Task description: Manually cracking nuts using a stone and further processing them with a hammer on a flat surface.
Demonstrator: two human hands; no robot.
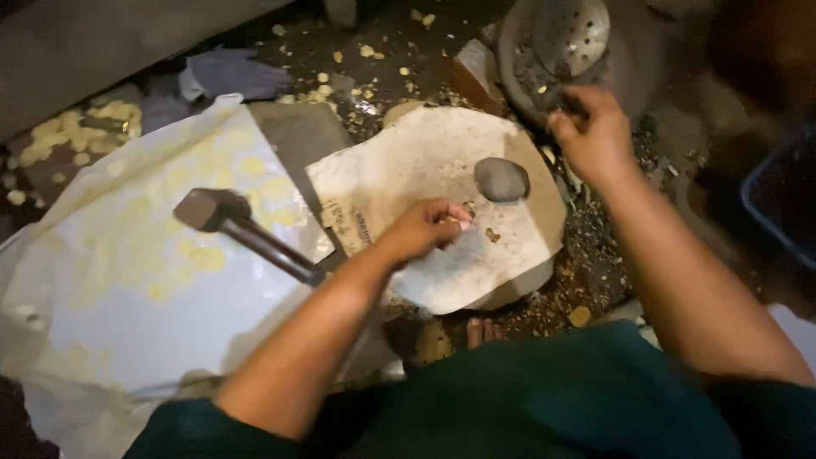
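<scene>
A: Pinching a small pale bit with our left hand (429,225) near the middle of the flat stone slab (425,157), just beside the dark round stone (501,179).

B: Yep, and our right hand (595,136) is gripping something dark at the slab's far right edge by the perforated metal bowl (574,34). Hammer (229,217) is lying off the left edge.

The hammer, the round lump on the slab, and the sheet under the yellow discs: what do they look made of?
The hammer: dark, dull metal head and shaft, probably iron or steel. The round lump: smooth grey stone, matte, like a river pebble. It rests on a pale flat slab, seemingly stone with a dusty surface. The sheet: glossy, wrinkled white plastic, judging by its sheen.
</scene>
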